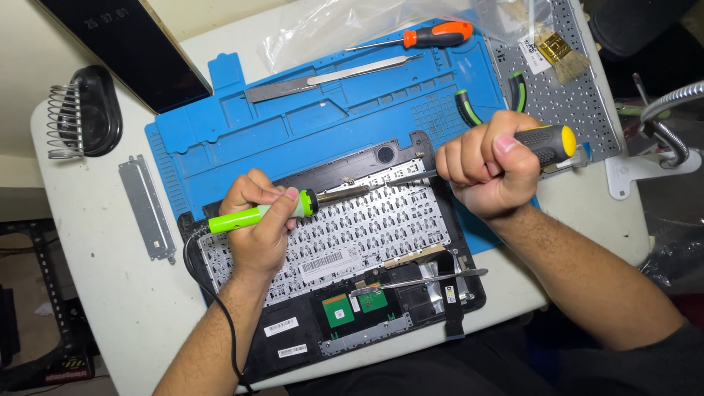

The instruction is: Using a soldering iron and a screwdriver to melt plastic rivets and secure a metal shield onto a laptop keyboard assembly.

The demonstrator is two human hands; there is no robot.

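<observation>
Over the laptop keyboard's [345, 235] upper edge, left hand [257, 220] grips a green soldering iron [253, 215], right hand [488, 165] a yellow-handled screwdriver [546, 143] — tips best kept steady, close together.

Two hands: the left hand [257, 220] and the right hand [488, 165]. Two screwdrivers: an orange-handled one [425, 37] and a yellow-capped one [546, 143]. Two tweezers [330, 77] [418, 282]. One green soldering iron [257, 214], one blue mat [308, 117], one brush [561, 51].

Tweezers [418, 281] across lower laptop shell [400, 334]
</observation>
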